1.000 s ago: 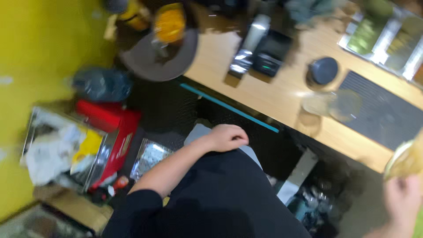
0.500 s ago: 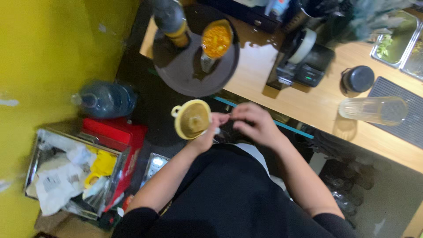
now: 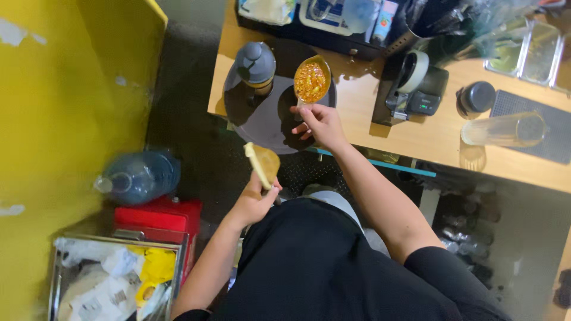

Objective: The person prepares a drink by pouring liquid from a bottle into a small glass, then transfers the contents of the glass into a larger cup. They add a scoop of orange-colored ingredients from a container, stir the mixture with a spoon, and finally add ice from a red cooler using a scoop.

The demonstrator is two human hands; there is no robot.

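Your right hand [image 3: 319, 122] grips the cup of orange filling [image 3: 310, 80] standing on the round tray [image 3: 262, 122]. Off the tray's near edge, your left hand [image 3: 254, 202] pinches the yellow lid [image 3: 263, 163], tilted. The cup is filled; capping appears to remain.

On the counter [image 3: 428, 148] a round tray [image 3: 262, 122] bears a lidded jar [image 3: 254, 64] left of a filled cup [image 3: 311, 80], with a machine [image 3: 413, 89] to the right and a water jug [image 3: 140, 176] on the floor below left.
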